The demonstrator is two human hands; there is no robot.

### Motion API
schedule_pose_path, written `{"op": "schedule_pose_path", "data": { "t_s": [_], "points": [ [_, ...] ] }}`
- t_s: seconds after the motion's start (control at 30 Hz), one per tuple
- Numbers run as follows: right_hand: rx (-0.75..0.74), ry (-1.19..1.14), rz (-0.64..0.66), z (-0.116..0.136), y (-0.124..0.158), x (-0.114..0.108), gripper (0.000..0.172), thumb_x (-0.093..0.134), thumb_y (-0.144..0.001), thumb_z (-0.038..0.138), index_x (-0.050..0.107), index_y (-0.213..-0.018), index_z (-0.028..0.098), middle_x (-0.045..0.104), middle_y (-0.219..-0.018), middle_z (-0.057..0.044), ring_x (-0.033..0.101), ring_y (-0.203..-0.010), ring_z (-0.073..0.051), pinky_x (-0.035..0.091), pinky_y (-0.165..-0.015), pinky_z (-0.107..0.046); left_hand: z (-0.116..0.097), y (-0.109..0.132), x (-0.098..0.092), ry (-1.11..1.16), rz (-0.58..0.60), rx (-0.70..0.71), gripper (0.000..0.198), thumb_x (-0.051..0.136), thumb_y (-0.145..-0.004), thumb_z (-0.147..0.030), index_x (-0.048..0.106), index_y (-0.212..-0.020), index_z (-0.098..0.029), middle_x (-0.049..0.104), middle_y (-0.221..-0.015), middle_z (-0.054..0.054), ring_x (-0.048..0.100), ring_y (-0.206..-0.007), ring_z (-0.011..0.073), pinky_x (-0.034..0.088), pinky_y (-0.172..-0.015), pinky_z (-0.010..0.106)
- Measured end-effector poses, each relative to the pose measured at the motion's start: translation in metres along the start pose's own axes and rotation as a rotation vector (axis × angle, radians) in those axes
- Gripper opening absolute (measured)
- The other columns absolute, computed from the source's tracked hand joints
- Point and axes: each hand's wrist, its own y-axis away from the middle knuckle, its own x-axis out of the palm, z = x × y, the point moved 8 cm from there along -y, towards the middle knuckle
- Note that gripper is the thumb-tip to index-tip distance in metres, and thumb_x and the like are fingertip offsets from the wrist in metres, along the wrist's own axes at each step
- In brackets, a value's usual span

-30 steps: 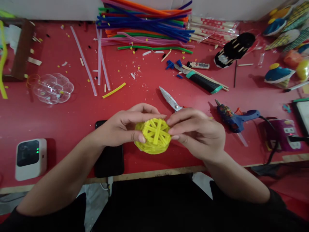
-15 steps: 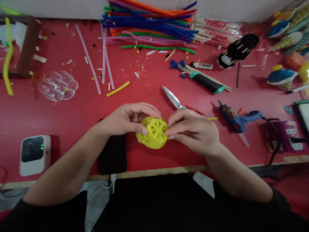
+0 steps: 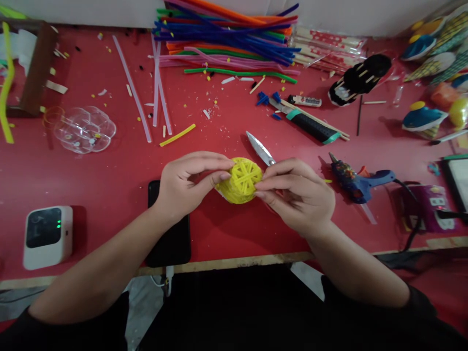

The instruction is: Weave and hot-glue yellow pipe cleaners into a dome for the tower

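Note:
A small round yellow piece [image 3: 245,178], wound from fuzzy strips with crossing spokes on its upper face, is held between both hands above the table's front part. My left hand [image 3: 192,181] pinches its left edge between thumb and fingers. On its right edge the fingertips of my right hand [image 3: 298,192] are closed. Scissors [image 3: 260,147] lie just beyond, blades pointing up and left, with their handles hidden behind my right hand. A black phone [image 3: 170,239] lies under my left wrist, partly covered.
Coloured pipe cleaners [image 3: 226,41] are piled at the back. To the right lie a utility knife [image 3: 312,124], a blue glue gun [image 3: 360,180] and a purple power strip [image 3: 427,207]. A white device [image 3: 49,236], a clear flower-shaped tray [image 3: 86,129] and pink strips [image 3: 131,87] are leftward.
Both hands have raised the yellow piece slightly up and to the right in view. Its spoked face is now turned more toward me.

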Motion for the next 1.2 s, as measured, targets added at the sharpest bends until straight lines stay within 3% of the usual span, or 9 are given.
{"op": "schedule_pose_path", "data": {
  "t_s": [0.13,0.23,0.33,0.47,0.67,0.87,1.07,1.2],
  "points": [
    [0.001,0.052,-0.019,0.001,0.001,0.001,0.009,0.077,-0.088,0.019,0.076,-0.094,0.024,0.071,-0.091,-0.001,0.07,-0.078,-0.014,0.06,-0.068,-0.029,-0.004,0.007,0.0,-0.019,-0.08,-0.041,0.015,0.078,-0.088,-0.025,0.079,-0.103,-0.022,0.083,-0.102,0.003,0.079,-0.091,0.016,0.066,-0.085,0.028],
    [-0.011,0.079,-0.042,0.003,0.001,0.001,0.007,0.077,-0.088,0.019,0.075,-0.093,0.023,0.071,-0.089,-0.001,0.069,-0.077,-0.014,0.06,-0.068,-0.028,-0.013,0.013,-0.001,-0.16,-0.105,0.005,0.018,0.068,-0.095,-0.022,0.077,-0.111,-0.023,0.082,-0.107,0.002,0.079,-0.096,0.0157,0.065,-0.091,0.028],
    [-0.016,0.093,-0.077,0.004,0.002,0.001,0.005,0.077,-0.088,0.019,0.075,-0.091,0.023,0.071,-0.086,-0.001,0.069,-0.076,-0.014,0.06,-0.068,-0.028,-0.027,0.016,0.003,-0.298,-0.042,0.136,0.028,0.057,-0.099,-0.017,0.073,-0.122,-0.024,0.08,-0.117,0.003,0.078,-0.104,0.0163,0.063,-0.096,0.029],
    [-0.019,0.097,-0.089,0.005,0.002,0.002,0.005,0.075,-0.088,0.019,0.075,-0.091,0.023,0.071,-0.085,-0.002,0.069,-0.075,-0.014,0.06,-0.068,-0.029,-0.036,0.017,0.009,-0.37,0.048,0.268,0.04,0.075,-0.091,-0.029,0.067,-0.129,-0.026,0.078,-0.124,0.006,0.076,-0.112,0.0219,0.063,-0.102,0.037],
    [-0.059,0.077,-0.065,0.009,0.003,0.005,0.018,0.068,-0.089,0.011,0.075,-0.1,0.024,0.072,-0.09,-0.003,0.071,-0.078,-0.016,0.063,-0.07,-0.032,-0.017,0.015,0.01,-0.26,0.006,0.164,0.056,0.086,-0.078,-0.048,0.066,-0.126,-0.025,0.076,-0.123,0.008,0.076,-0.107,0.0243,0.064,-0.1,0.041],
    [-0.039,0.007,-0.087,0.009,0.004,0.007,0.026,0.07,-0.087,0.008,0.071,-0.107,0.023,0.075,-0.091,-0.002,0.072,-0.083,-0.017,0.064,-0.076,-0.032,-0.009,0.013,0.01,-0.163,-0.03,0.145,0.054,0.086,-0.079,-0.043,0.066,-0.125,-0.022,0.074,-0.118,0.01,0.074,-0.107,0.0239,0.063,-0.098,0.04],
    [-0.019,0.143,-0.096,0.005,0.004,0.004,0.02,0.068,-0.092,0.016,0.073,-0.109,0.025,0.075,-0.093,-0.003,0.073,-0.085,-0.018,0.064,-0.076,-0.035,-0.005,0.011,0.009,-0.105,-0.033,0.106,0.058,0.089,-0.073,-0.05,0.068,-0.119,-0.022,0.074,-0.113,0.009,0.073,-0.104,0.0231,0.064,-0.095,0.039],
    [-0.053,0.168,-0.063,0.006,0.004,0.005,0.021,0.068,-0.092,0.014,0.074,-0.108,0.026,0.075,-0.094,-0.003,0.073,-0.085,-0.018,0.063,-0.077,-0.034,-0.005,0.01,0.008,-0.078,-0.031,0.102,0.049,0.087,-0.078,-0.045,0.069,-0.118,-0.022,0.075,-0.113,0.007,0.074,-0.103,0.0215,0.065,-0.094,0.036]
  ]
}}
